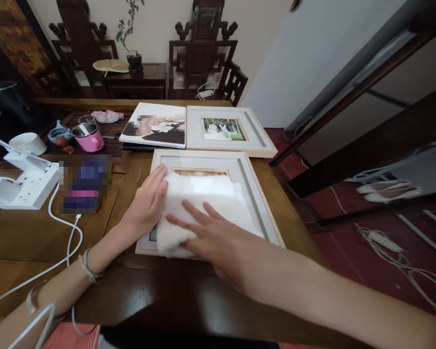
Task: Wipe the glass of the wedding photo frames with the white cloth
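Observation:
A pale wooden picture frame (pixel 263 201) lies on the table near its front edge. Spread over much of its glass is a fluffy white cloth (pixel 218 194), which hides most of the small picture inside. My right hand (pixel 207 232) lies flat on the cloth, fingers apart. At the frame's left side, my left hand (pixel 148 201) rests against the border, its fingers stretched out and touching the cloth's left edge. Behind are a second frame (pixel 263 138) with a small photo and, to its left, a white-edged photo panel (pixel 160 123).
On the wooden table (pixel 131 269), to the left, are a white power strip (pixel 34 186), a charging phone (pixel 87 186), a pink mug (pixel 88 137) and a white cup (pixel 28 143). White cables run by my left forearm. Dark chairs stand behind; white shoes (pixel 388 190) are at right.

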Motion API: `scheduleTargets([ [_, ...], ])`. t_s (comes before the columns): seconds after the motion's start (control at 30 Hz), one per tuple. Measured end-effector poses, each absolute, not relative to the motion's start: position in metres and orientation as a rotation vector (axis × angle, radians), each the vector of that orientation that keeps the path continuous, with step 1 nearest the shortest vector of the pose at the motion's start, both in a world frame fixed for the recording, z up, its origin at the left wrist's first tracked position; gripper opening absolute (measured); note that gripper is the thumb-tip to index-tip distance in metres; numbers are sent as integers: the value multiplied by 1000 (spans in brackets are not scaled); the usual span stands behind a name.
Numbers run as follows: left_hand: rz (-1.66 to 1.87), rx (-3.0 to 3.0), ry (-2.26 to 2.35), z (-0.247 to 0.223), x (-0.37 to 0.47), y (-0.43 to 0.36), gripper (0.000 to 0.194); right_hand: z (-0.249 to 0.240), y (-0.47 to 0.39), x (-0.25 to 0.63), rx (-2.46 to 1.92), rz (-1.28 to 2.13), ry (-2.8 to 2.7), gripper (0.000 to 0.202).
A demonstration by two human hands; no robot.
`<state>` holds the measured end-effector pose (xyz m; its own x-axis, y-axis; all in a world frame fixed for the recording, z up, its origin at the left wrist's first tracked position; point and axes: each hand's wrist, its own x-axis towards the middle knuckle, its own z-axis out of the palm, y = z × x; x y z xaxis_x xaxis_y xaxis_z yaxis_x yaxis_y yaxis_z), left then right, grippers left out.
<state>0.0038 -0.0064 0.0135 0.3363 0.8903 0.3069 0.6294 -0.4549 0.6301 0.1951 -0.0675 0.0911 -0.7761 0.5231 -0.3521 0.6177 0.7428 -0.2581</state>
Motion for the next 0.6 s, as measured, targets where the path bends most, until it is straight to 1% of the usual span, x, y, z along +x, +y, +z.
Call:
scheduleTargets([
  [0.07, 840, 2227, 1374, 12, 4, -6, 56, 96, -82, 218, 886, -652, 2710, 69],
  [0.17, 811, 2260, 1417, 8, 5, -5, 51, 93, -98, 257, 948, -685, 2811, 74],
  [0.27, 789, 2295, 1435, 5, 5, -6, 49, 85, -106, 278, 1012, -657, 2863, 69],
  [0.4, 758, 2337, 1447, 2, 5, -6, 51, 89, -102, 255, 1016, -687, 2848, 71],
  [0.53, 762, 2357, 1434, 0, 2, -4, 56, 103, -89, 211, 923, -800, 2755, 66],
  [0.6, 765, 2364, 1412, 0, 1, -3, 57, 105, -85, 199, 909, -804, 2712, 65],
])
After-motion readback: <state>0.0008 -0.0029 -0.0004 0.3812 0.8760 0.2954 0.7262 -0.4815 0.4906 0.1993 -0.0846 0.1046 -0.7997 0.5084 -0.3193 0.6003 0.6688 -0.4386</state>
